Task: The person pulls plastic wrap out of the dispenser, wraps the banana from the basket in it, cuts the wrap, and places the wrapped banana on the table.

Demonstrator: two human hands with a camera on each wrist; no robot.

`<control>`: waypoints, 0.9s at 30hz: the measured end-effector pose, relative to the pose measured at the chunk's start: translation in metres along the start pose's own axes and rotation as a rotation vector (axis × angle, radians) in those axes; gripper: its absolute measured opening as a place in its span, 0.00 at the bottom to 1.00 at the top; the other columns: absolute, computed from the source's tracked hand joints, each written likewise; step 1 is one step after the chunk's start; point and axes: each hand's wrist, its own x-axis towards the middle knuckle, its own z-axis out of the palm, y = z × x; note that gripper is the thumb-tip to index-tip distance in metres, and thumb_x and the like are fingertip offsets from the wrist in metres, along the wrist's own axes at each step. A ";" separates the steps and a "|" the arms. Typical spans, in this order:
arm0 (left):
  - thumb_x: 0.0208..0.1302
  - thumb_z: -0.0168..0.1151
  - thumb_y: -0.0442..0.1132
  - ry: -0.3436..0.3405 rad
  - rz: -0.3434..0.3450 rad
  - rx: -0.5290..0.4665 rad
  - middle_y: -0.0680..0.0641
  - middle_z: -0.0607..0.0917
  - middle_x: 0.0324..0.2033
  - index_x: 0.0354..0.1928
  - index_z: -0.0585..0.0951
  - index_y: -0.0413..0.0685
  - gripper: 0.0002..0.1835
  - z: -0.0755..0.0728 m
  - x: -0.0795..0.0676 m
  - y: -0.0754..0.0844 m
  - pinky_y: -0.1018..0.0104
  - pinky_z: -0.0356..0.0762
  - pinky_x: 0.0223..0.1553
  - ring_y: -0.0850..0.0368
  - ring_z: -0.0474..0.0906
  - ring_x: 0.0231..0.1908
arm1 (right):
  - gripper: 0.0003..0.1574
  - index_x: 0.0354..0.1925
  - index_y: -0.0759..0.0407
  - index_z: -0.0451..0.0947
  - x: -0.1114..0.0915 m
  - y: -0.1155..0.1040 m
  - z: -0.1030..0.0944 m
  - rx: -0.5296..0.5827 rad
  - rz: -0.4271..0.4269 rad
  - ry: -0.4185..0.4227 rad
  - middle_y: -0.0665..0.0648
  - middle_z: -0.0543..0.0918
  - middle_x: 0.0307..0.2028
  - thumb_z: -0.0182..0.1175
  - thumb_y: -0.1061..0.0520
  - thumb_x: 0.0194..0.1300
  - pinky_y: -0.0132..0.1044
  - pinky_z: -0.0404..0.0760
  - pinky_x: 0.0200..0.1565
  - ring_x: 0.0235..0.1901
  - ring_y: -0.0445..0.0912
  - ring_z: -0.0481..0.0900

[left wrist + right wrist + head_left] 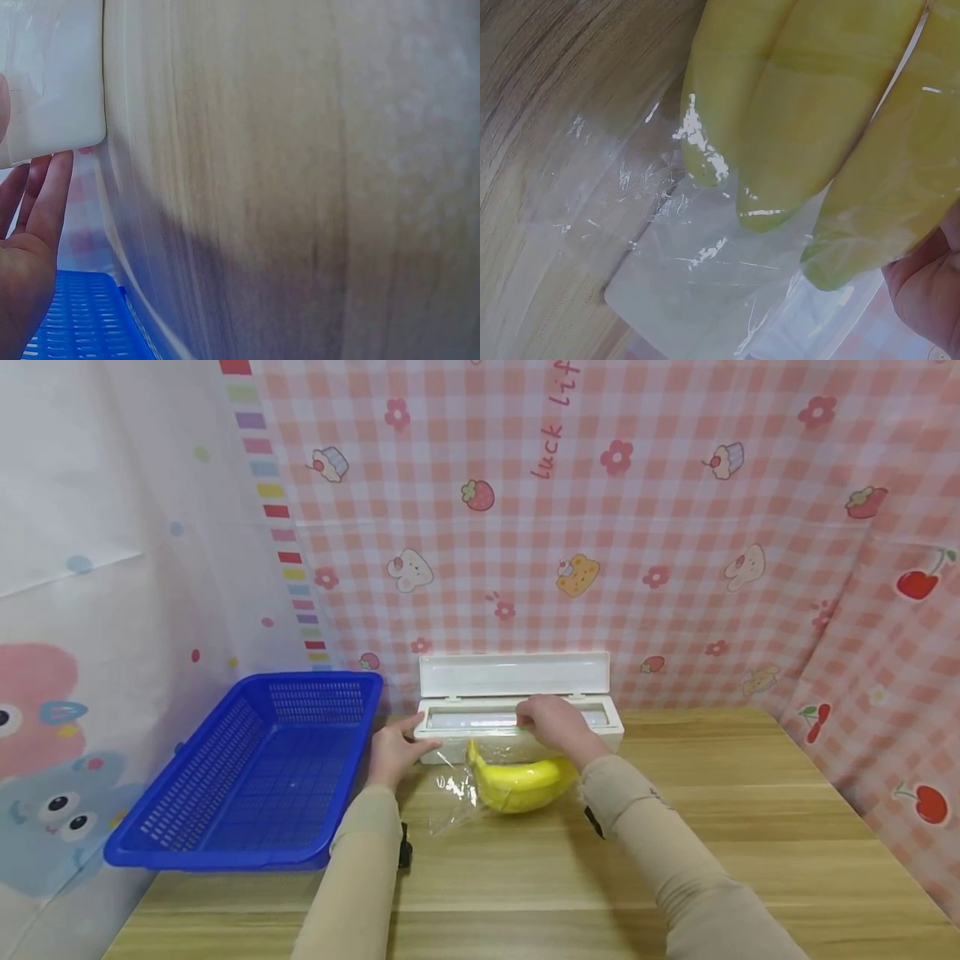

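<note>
A white cling film dispenser (480, 752) stands on the table with its lid (514, 675) raised and a roll of film (472, 720) showing inside. My left hand (392, 752) grips its left end, the thumb in front and the fingers at the end wall. Over the roll opening, right of its middle, lies my right hand (558, 722) with curled fingers; its fingertips are hidden, so what they pinch cannot be seen. A bunch of yellow bananas (525, 785) sits just before the dispenser under clear cling film (453, 789). In the right wrist view the film covers the bananas (810, 112).
A blue plastic basket (281, 777) stands at the left, close beside my left forearm. Behind the dispenser hangs a pink checked cloth (517, 560), and a white printed cloth (90, 610) hangs at the left. Wooden tabletop (720, 802) extends to the right.
</note>
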 end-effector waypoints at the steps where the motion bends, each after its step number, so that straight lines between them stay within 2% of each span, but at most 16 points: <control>1: 0.47 0.81 0.38 0.001 0.004 -0.002 0.37 0.85 0.48 0.58 0.81 0.38 0.34 0.000 0.000 0.000 0.67 0.81 0.31 0.53 0.82 0.32 | 0.13 0.32 0.54 0.82 0.000 0.000 0.000 0.003 0.003 0.002 0.51 0.84 0.34 0.57 0.71 0.63 0.42 0.81 0.45 0.39 0.49 0.81; 9: 0.47 0.81 0.37 0.005 0.010 0.000 0.37 0.85 0.49 0.58 0.80 0.38 0.34 0.001 0.000 0.000 0.66 0.82 0.33 0.53 0.82 0.33 | 0.12 0.33 0.54 0.82 -0.007 0.008 -0.003 -0.007 0.020 0.002 0.51 0.84 0.35 0.58 0.70 0.64 0.43 0.81 0.45 0.39 0.49 0.81; 16: 0.47 0.81 0.38 0.000 0.001 -0.004 0.38 0.85 0.49 0.58 0.81 0.39 0.34 0.002 -0.001 0.000 0.67 0.81 0.32 0.52 0.83 0.33 | 0.07 0.32 0.54 0.82 -0.014 0.015 -0.004 0.002 0.034 0.013 0.50 0.84 0.35 0.62 0.64 0.67 0.44 0.81 0.44 0.38 0.48 0.81; 23: 0.47 0.81 0.38 -0.001 0.003 -0.019 0.37 0.85 0.48 0.58 0.80 0.38 0.33 0.002 -0.001 -0.001 0.67 0.81 0.31 0.52 0.82 0.33 | 0.09 0.35 0.52 0.82 -0.020 0.026 -0.005 -0.003 0.065 -0.007 0.51 0.84 0.38 0.59 0.64 0.69 0.46 0.81 0.44 0.41 0.49 0.81; 27: 0.47 0.81 0.38 0.002 0.002 -0.018 0.38 0.85 0.49 0.58 0.80 0.38 0.33 0.001 -0.001 -0.002 0.65 0.82 0.33 0.52 0.82 0.33 | 0.09 0.33 0.52 0.81 -0.023 0.031 -0.005 -0.012 0.051 0.007 0.51 0.83 0.37 0.59 0.64 0.69 0.47 0.80 0.45 0.40 0.50 0.81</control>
